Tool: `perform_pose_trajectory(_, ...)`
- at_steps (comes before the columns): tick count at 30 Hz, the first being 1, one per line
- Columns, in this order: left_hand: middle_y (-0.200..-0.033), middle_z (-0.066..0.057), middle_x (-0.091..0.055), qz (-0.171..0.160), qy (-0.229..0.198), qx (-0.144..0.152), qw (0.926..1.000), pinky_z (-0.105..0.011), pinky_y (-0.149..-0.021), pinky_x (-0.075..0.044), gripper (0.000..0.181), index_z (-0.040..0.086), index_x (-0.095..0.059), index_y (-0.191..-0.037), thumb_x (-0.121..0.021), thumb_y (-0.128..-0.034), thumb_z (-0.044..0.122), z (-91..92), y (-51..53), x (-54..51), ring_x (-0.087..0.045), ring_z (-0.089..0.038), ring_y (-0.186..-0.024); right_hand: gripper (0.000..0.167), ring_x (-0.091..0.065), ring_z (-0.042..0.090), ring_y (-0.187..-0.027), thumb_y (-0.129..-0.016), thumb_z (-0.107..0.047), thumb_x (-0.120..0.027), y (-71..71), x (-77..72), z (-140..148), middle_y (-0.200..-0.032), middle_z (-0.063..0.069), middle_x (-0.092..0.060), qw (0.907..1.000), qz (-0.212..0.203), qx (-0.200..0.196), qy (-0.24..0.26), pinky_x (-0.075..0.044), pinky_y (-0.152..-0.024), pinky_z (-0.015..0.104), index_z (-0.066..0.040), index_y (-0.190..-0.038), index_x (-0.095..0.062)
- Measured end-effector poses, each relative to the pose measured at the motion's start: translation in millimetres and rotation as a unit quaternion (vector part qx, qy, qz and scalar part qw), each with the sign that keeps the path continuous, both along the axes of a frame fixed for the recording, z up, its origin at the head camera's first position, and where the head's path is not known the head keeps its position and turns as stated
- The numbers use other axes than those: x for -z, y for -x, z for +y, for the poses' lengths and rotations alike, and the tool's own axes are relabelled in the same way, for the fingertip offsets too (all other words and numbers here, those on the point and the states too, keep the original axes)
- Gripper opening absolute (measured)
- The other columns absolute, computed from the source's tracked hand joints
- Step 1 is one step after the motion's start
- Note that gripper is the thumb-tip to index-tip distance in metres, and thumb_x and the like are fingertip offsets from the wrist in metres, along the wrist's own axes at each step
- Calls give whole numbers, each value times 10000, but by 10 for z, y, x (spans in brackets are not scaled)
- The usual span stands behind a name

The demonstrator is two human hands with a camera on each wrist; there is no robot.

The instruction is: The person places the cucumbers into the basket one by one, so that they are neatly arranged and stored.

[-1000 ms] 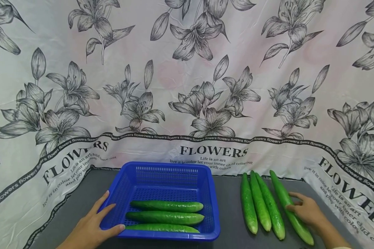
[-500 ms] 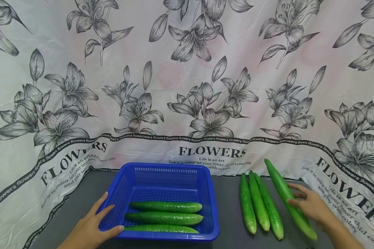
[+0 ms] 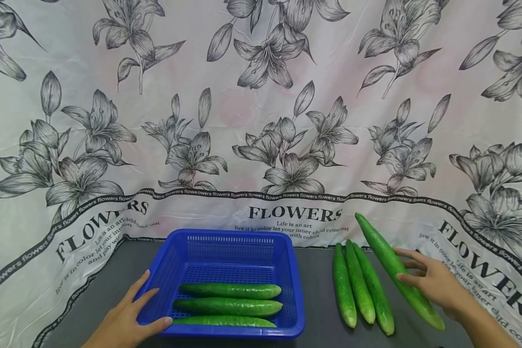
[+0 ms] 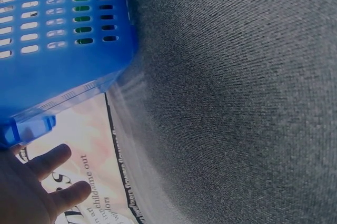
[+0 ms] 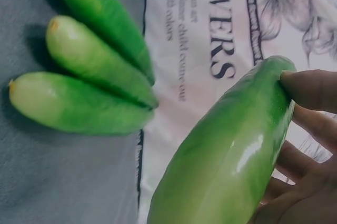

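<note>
My right hand (image 3: 432, 282) holds a long green cucumber (image 3: 391, 258) between thumb and fingers, tilted with its far end raised off the table. In the right wrist view the held cucumber (image 5: 221, 155) fills the foreground, the thumb (image 5: 310, 88) pressed to its side. Left of it, three cucumbers (image 3: 360, 282) lie side by side on the table. At the left, my left hand (image 3: 123, 316) rests spread against the left side of a blue plastic basket (image 3: 301, 299), its thumb at the front rim. Inside the basket, three more cucumbers (image 3: 230, 305) lie crosswise near the front.
The dark grey table (image 3: 319, 285) shows between the basket and the loose cucumbers. Behind it hangs a white cloth (image 3: 217, 212) printed with flowers and lettering, which also closes in the left and right sides.
My right hand has lifted the rightmost cucumber off the table and shifted it slightly left, its far end tipping up. The left hand and basket hold their places.
</note>
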State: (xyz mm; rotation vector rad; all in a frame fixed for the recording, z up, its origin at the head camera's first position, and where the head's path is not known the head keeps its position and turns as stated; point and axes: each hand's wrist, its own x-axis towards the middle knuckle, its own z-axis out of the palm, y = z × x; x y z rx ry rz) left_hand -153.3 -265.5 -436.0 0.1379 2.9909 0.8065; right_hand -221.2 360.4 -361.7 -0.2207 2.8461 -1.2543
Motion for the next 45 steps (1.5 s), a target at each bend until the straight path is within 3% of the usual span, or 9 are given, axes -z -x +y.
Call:
perform_pose_trajectory(5,-1562,-177,-97,-35,-47,12,10000,-680,-782,-421,788,10,-499,-1393,-642,-853,566,0,1,2,-402,-577,-1193,728,-493,532,-1122,-893,-186,-699,-81,-119,-118,-1313,383,-421,9997,31,-208,98,-516,-791,530,-4,-1488,-320)
perform_pose_trajectory(16,-1560,-184,-96,-2,-113,49,9999,-671,-773,-431,778,3,-501,-1387,-648,-856,551,-3,-3,3,-417,-574,-1180,646,-576,444,-1040,-881,-132,-703,-224,-447,-395,-1253,287,-541,9919,724,-1036,-104,-525,-746,527,-38,-1452,-416)
perform_pose_trajectory(27,-1557,-197,-99,-29,-74,41,10000,-664,-751,-437,772,7,-507,-1384,-647,-857,553,-14,9,12,-465,-560,-1135,592,-579,397,-1058,-868,-164,-719,-333,-699,-710,-1258,214,-566,9832,905,-1574,-198,-510,-768,531,-127,-1413,-492)
perform_pose_trajectory(32,-1555,-198,-101,-38,-70,51,10000,-667,-751,-434,776,-1,-508,-1381,-648,-855,553,-4,4,2,-475,-556,-1126,582,-575,373,-1078,-870,-175,-719,-357,-774,-838,-1272,162,-574,9775,962,-1864,-225,-493,-795,546,-182,-1411,-504)
perform_pose_trajectory(37,-1556,-196,-100,-23,-70,72,9999,-670,-752,-431,773,0,-510,-1379,-649,-855,551,5,6,-2,-469,-560,-1131,574,-587,330,-1057,-878,-179,-714,-347,-860,-1014,-1292,123,-565,9711,972,-2157,-310,-496,-783,476,-233,-1411,-509)
perform_pose_trajectory(45,-1553,-203,-104,-14,-19,54,10000,-666,-752,-433,777,3,-513,-1377,-651,-851,557,-2,5,-2,-476,-558,-1121,546,-596,301,-1052,-893,-133,-696,-293,-995,-1391,-1302,116,-562,9558,985,-2724,-513,-507,-800,440,-155,-1407,-515)
